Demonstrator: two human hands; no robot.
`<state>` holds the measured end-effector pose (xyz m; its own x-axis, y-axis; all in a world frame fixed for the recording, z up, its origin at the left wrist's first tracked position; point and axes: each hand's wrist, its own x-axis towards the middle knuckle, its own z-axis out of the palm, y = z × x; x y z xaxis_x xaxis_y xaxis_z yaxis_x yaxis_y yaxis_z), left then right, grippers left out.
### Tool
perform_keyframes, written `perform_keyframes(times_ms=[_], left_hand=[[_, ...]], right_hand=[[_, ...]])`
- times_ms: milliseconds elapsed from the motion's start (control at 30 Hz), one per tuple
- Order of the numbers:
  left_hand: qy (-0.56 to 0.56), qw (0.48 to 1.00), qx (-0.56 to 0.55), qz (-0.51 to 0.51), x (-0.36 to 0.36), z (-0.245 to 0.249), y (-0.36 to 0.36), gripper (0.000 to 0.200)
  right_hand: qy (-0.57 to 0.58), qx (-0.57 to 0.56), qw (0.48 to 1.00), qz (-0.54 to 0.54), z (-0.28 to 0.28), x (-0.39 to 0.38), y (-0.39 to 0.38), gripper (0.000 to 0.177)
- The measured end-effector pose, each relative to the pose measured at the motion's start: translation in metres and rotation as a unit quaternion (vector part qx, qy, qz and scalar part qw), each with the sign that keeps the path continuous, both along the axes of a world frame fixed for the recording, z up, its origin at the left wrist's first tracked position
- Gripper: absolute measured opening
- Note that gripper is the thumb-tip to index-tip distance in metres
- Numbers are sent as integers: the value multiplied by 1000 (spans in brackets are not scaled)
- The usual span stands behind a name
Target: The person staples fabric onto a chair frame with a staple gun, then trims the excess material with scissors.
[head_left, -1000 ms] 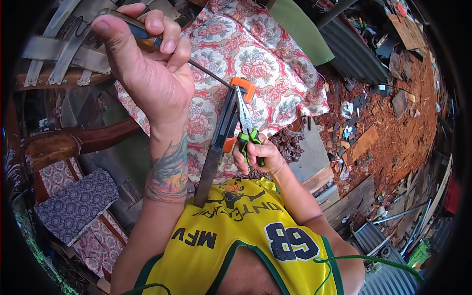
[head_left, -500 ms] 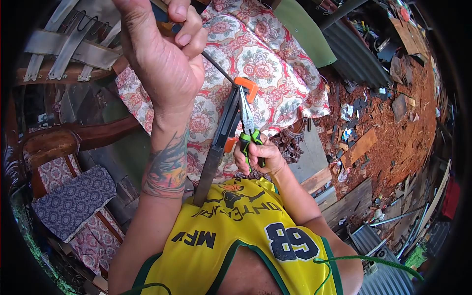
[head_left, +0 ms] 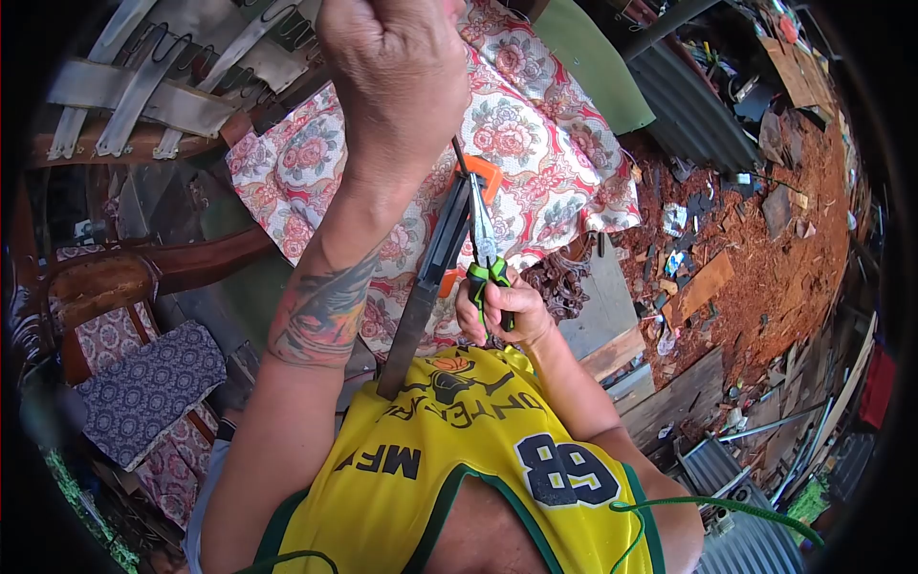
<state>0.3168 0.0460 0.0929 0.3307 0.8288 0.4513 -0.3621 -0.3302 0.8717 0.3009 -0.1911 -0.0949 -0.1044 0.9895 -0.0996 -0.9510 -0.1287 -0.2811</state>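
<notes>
My left hand [head_left: 397, 96] is closed, back of the hand towards me, around what looks like a screwdriver; its handle is hidden. The screwdriver's thin dark shaft [head_left: 459, 156] runs down to an orange bracket-shaped piece [head_left: 489, 176]. That piece sits at the far end of a long dark metal bar [head_left: 409, 325], whose near end rests against my yellow jersey [head_left: 430, 469]. My right hand [head_left: 516, 308] grips long-nose pliers [head_left: 483, 234] by their green and black handles. The pliers' jaws point away from me and reach the orange piece, beside the shaft tip.
Floral fabric [head_left: 316, 153] lies spread under the work. At left are a wooden chair frame with webbing straps [head_left: 143, 96] and a dark patterned cushion [head_left: 158, 392]. Reddish ground [head_left: 765, 277] with scraps, boards and corrugated metal sheets lies at right.
My left hand has turned over from palm side to back-of-hand side and shifted right, still around the screwdriver. The right hand and pliers have barely moved.
</notes>
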Motion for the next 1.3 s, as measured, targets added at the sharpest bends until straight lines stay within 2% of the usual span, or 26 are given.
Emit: perform_keyframes(times_ms=[100,167,333,367,433,467,533,567,600,633,700,767,833,867,900,933,967,1000,1033,1067,1100,1167,1200,1267,1300], left_hand=[[-30,996,85,3,-1,-12,-3,42],[7,999,37,17,-18,-5,-20,55],[6,997,-55,54,-27,0,-19,53],[3,997,-54,56,-19,-4,-10,53],[-48,997,28,48,-3,-15,3,41],[-20,999,-24,31,-2,-15,0,40],[-29,998,-44,22,-5,1,-11,39],[-34,997,-64,12,-7,5,-14,39],[-88,996,12,4,-4,6,-2,40],[-87,996,11,4,-9,3,-4,40],[-3,998,-58,22,-23,10,-17,42],[-31,995,-90,36,-23,-1,-6,45],[-46,993,-93,54,-27,8,-10,46],[-48,993,-85,72,-27,8,-10,46],[-49,992,-77,90,-27,7,-10,47],[-54,993,-81,66,-32,7,-7,47],[-57,993,-85,55,-36,6,-4,48],[-60,993,-89,43,-40,4,-2,48],[-51,992,-110,39,-43,0,1,50],[-42,990,-130,34,-44,-2,3,52],[-44,990,-131,31,-44,-2,2,52],[-50,988,-141,31,-44,0,-2,52],[-54,988,-142,26,-45,0,-2,52],[-53,989,-135,28,-45,1,-4,53],[-52,990,-127,31,-46,2,-4,53]], right_hand=[[18,-1,1000,2,3,-3,1,48],[25,-4,1000,-7,6,-4,2,49],[42,13,999,-1,0,-5,-2,48],[37,13,999,0,0,-3,-2,48],[14,-7,1000,-7,4,-2,-5,48],[6,-14,1000,-12,6,-3,-8,47],[-6,-16,1000,-18,6,0,-8,47],[-38,-17,999,-28,4,1,-10,44],[-69,-18,997,-38,4,3,-10,41],[-69,-19,997,-39,5,7,-11,41],[-135,-55,989,-11,11,17,-14,35],[-123,-56,991,1,25,24,-15,33],[-181,-75,980,31,34,34,-21,31],[-208,-42,976,42,19,44,-31,30],[-246,-75,966,22,29,50,-32,29],[-299,-106,948,-38,21,53,-35,33],[-350,-136,922,-97,13,56,-36,38],[-451,-243,854,-89,22,62,-26,43],[-540,-342,765,-79,34,71,-11,48],[-632,-393,663,-77,36,76,5,56],[-725,-380,571,-53,36,86,17,58],[-867,-282,397,-106,20,95,33,56],[-867,-284,396,-107,20,96,38,56],[-952,-147,169,-209,26,97,49,45],[-952,-147,169,-210,33,96,55,45]])
